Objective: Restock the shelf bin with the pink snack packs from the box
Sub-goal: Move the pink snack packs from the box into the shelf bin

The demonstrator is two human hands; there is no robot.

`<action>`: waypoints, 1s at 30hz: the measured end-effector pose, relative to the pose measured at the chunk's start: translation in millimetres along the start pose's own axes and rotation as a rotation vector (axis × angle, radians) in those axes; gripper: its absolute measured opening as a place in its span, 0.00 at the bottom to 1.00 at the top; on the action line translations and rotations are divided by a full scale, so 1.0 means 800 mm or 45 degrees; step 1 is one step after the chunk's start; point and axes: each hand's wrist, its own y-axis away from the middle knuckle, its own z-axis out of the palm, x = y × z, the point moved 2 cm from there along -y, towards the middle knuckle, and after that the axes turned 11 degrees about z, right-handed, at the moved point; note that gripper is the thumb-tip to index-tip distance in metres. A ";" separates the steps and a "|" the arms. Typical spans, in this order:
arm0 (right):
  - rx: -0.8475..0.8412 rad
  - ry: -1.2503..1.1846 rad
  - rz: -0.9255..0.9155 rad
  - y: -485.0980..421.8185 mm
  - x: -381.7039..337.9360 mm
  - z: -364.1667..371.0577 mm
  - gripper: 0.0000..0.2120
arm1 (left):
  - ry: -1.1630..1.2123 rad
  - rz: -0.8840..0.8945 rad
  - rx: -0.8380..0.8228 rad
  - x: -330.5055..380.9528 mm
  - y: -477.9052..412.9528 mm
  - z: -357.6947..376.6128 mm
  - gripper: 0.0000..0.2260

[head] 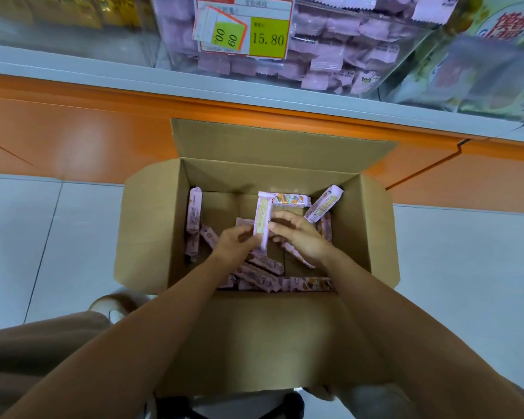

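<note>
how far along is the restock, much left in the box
Well along. Done: the shelf bin already holds many pink packs, and the box shows bare bottom. In hand: the left hand pinches one pack, the right hand beside it. Left: roughly a dozen loose packs lying in the box.

box (254,343): plain brown cardboard | snack packs (285,199): pink, orange cartoon print, one with a pale yellow panel | price tag (268,36): white, red border, yellow-green blocks, black digits | shelf base (73,131): glossy orange | floor (466,267): pale grey tiles
</note>
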 end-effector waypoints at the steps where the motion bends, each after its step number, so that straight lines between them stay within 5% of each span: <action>1: 0.004 -0.008 0.006 -0.001 0.000 0.001 0.10 | 0.012 0.010 -0.015 0.000 0.001 -0.001 0.03; 8: 0.034 -0.065 0.041 -0.014 -0.005 0.011 0.17 | -0.176 0.046 -0.066 -0.005 -0.007 -0.004 0.05; 13: 0.034 -0.014 0.078 -0.019 -0.011 0.006 0.19 | -0.045 -0.012 -0.145 -0.007 -0.013 -0.004 0.15; 20: 0.058 0.152 0.030 -0.031 -0.017 -0.003 0.13 | -0.081 -0.007 0.085 -0.024 -0.019 -0.013 0.17; 27: 0.356 1.059 -0.061 -0.083 0.030 -0.017 0.24 | -0.057 -0.197 0.291 -0.053 -0.025 -0.033 0.21; 30: 0.507 1.237 -0.015 -0.097 0.053 -0.010 0.18 | -0.041 -0.227 0.291 -0.060 -0.029 -0.036 0.22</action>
